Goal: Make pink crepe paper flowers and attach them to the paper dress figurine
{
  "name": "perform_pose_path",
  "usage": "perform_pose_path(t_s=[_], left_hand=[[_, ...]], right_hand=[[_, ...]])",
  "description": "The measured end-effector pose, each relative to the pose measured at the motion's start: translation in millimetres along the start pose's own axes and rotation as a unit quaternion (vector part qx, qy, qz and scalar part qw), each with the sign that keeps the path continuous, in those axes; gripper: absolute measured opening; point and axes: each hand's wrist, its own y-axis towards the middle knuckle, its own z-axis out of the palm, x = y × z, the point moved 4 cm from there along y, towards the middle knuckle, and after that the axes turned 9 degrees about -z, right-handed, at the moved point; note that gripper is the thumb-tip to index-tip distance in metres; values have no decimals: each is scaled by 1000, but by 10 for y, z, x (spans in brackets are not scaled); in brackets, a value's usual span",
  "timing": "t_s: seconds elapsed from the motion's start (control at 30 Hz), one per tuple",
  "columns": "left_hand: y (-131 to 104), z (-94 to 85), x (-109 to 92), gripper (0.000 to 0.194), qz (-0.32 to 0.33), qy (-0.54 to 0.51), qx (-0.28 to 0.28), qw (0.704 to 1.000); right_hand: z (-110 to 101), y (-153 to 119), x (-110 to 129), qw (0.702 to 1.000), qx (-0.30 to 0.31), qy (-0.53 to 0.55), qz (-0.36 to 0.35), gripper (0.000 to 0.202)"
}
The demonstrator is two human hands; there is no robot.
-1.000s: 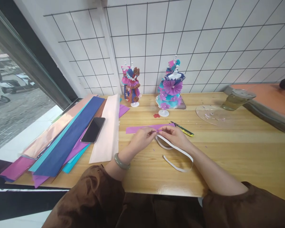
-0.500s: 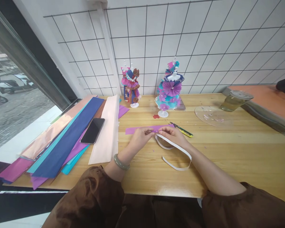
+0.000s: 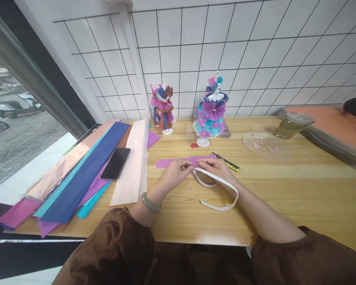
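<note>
My left hand (image 3: 178, 171) and my right hand (image 3: 215, 168) meet over the table, fingertips pinched on a small piece of purple paper (image 3: 194, 163). A white strip (image 3: 222, 181), tape or ribbon, runs from the fingertips under my right hand and curls back, its loose end near the tabletop. Another white curve (image 3: 201, 183) shows below the right fingers; whether it is the same strip I cannot tell. Behind the hands lies a flat purple paper strip (image 3: 163, 163). A yellow-and-black cutter (image 3: 231, 164) rests just beyond my right hand.
Long coloured paper sheets (image 3: 89, 174) cover the left side, with a phone (image 3: 115, 163) on top. Small dress stands (image 3: 212, 107) decorated with paper flowers stand by the tiled wall. At right are a clear plate (image 3: 262, 144) of small bits and a drink cup (image 3: 293, 126).
The loose end of the white strip has swung slightly left and up. Both hands keep their pinch in nearly the same place.
</note>
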Motion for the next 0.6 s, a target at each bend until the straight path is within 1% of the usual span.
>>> perform_pose_path(t_s=[0.07,0.13,0.17,0.2,0.27,0.33,0.37,0.4,0.47,0.53,0.6], left_hand=[[3,3,25,22,-10,-7,-4,1000],[7,1,54,23,-23,-15,-9,1000],[10,0,70,23,-29,-22,-12,999],[14,0,86,23,-36,-32,-13,999],[25,5,116,24,-49,-62,-12,997],[37,10,139,23,-61,-95,-12,994],[43,12,145,23,-66,-112,-11,991],[47,14,149,22,-72,-128,-11,989],[54,17,154,21,-89,-157,-4,983],[58,23,164,20,-116,-183,8,976],[59,24,180,20,-143,-203,16,968]], right_hand=[[-82,18,-25,999,-24,-41,-2,39],[-242,32,-33,989,-81,-124,-20,39],[-343,33,-23,975,-117,-185,-35,37],[-433,31,-7,954,-137,-264,-47,34],[-563,30,8,893,-120,-431,-45,29],[-648,25,-30,846,-72,-528,5,25],[-673,20,-54,831,-48,-554,31,24],[-686,15,-76,819,-28,-571,51,24],[-692,8,-107,804,-5,-590,71,25],[-710,4,-131,796,-5,-598,88,26],[-760,1,-154,799,-16,-591,112,26]])
